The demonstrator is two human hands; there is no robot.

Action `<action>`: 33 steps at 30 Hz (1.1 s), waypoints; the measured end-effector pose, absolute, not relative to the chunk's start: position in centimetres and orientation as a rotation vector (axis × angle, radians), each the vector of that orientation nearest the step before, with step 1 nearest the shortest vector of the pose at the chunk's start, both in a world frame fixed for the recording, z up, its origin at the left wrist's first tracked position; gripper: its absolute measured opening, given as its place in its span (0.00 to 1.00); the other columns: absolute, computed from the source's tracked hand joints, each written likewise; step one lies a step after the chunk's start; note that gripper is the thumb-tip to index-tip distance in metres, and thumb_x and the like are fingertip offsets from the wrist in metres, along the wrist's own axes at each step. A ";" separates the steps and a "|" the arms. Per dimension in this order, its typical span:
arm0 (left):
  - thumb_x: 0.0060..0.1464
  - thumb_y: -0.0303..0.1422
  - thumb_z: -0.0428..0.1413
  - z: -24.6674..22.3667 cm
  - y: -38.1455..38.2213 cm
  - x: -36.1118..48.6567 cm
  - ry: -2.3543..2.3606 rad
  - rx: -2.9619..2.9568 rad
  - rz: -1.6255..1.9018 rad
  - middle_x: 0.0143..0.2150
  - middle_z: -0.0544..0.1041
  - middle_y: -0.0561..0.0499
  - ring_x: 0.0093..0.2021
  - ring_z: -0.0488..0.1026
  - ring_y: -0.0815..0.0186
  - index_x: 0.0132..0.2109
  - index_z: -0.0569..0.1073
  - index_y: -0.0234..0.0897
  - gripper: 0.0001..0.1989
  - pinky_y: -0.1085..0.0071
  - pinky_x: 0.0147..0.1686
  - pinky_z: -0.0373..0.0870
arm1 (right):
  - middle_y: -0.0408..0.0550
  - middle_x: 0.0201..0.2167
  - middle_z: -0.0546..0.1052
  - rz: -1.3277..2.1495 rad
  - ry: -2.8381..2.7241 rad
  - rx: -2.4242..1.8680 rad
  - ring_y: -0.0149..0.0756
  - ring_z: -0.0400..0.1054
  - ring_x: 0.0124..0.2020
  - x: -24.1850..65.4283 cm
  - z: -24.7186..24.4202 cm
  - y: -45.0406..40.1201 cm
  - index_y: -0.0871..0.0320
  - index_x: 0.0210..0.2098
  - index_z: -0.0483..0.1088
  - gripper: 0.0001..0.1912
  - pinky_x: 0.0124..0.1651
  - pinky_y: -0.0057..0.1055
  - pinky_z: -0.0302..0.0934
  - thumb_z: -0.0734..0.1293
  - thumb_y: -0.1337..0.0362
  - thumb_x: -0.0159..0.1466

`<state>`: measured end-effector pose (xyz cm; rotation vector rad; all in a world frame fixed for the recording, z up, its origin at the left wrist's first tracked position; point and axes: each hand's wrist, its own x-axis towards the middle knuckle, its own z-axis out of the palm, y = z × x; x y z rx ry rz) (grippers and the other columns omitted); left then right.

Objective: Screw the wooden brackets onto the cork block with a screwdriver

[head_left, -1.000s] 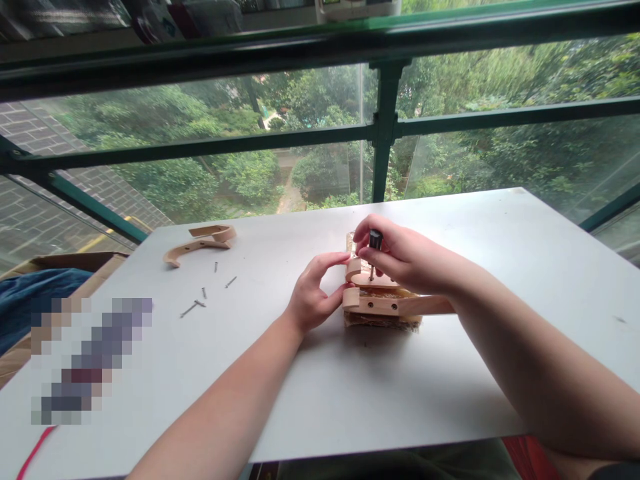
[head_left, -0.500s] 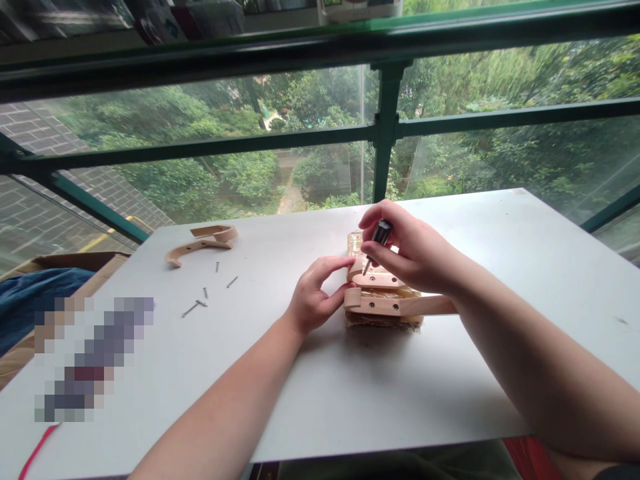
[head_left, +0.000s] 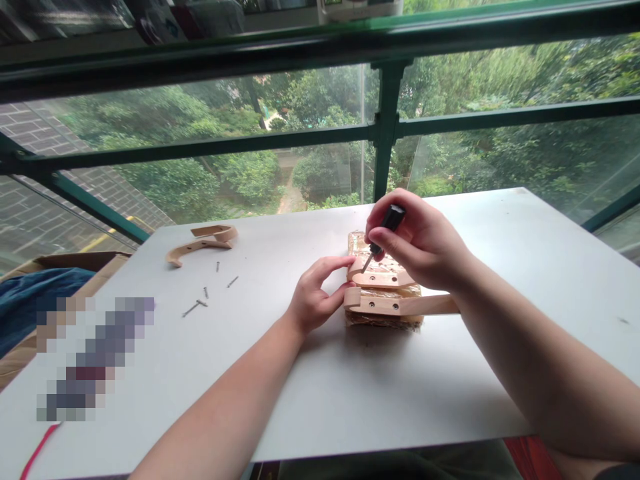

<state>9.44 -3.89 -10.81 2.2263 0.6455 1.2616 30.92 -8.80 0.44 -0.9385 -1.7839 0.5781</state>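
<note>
My right hand point(head_left: 423, 240) grips a screwdriver point(head_left: 393, 217) by its black handle. The metal shaft slants down to the left, its tip close to the curled end of the farther wooden hook point(head_left: 384, 280). Thumb and fingers of my left hand point(head_left: 317, 293) are closed on that hook's curled end. A nearer wooden hook point(head_left: 371, 305) lies alongside, with screw heads showing in its two holes. Both hooks rest on a block wrapped in clear film or tape point(head_left: 383, 322). My right hand and wrist partly hide the hooks' right ends.
Several loose screws point(head_left: 204, 303) and more curved wooden hooks point(head_left: 203, 248) lie at the left on the white table point(head_left: 300, 400). A blurred-out patch point(head_left: 100, 360) and a red cord point(head_left: 36, 448) are nearer. A cardboard box point(head_left: 107, 261) stands beyond the left edge; green railing point(head_left: 385, 127) behind.
My right hand has shifted slightly up and right, and the screwdriver has moved with it, showing more of its shaft. My left hand and the wooden hooks stay put.
</note>
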 end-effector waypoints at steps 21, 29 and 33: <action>0.54 0.30 0.62 -11.4 -3.8 9.4 0.689 2.113 1.208 0.55 0.76 0.45 0.54 0.75 0.57 0.60 0.70 0.42 0.26 0.57 0.59 0.72 | 0.43 0.28 0.72 0.457 -2.048 -1.167 0.33 0.66 0.29 31.7 0.6 -8.5 0.55 0.37 0.65 0.03 0.33 0.32 0.59 0.64 0.63 0.66; 0.54 0.30 0.62 -11.4 -3.9 9.5 0.677 2.097 1.212 0.54 0.77 0.45 0.54 0.76 0.57 0.59 0.70 0.42 0.25 0.57 0.58 0.72 | 0.43 0.29 0.74 0.446 -2.134 -1.212 0.32 0.66 0.29 31.8 0.2 -8.1 0.55 0.38 0.65 0.07 0.34 0.30 0.59 0.64 0.59 0.66; 0.54 0.30 0.62 -11.3 -3.9 9.5 0.678 2.100 1.211 0.55 0.77 0.45 0.54 0.76 0.57 0.59 0.71 0.41 0.25 0.58 0.58 0.72 | 0.42 0.27 0.73 0.500 -2.169 -1.240 0.31 0.65 0.27 31.9 0.4 -8.2 0.55 0.38 0.65 0.07 0.31 0.29 0.58 0.63 0.58 0.66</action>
